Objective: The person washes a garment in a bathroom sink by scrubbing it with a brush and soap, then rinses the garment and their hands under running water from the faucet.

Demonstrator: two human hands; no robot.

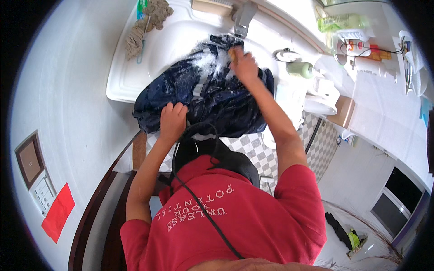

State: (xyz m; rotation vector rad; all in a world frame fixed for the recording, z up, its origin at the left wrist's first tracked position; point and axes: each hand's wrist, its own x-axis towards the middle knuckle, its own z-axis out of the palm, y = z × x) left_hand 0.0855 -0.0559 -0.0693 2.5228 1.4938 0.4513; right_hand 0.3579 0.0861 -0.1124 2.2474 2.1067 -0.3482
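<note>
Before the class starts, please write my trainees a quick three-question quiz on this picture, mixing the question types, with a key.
1. True or false: the left hand touches the dark blue cloth.

2. Where does the white foam show?
A) On the red shirt
B) On the floor
C) On the dark blue cloth

3. Fill in: the hand nearer the tap is the ____ one.

Key: 1. True. 2. C. 3. Right; the right hand holds a small tan object.
</note>
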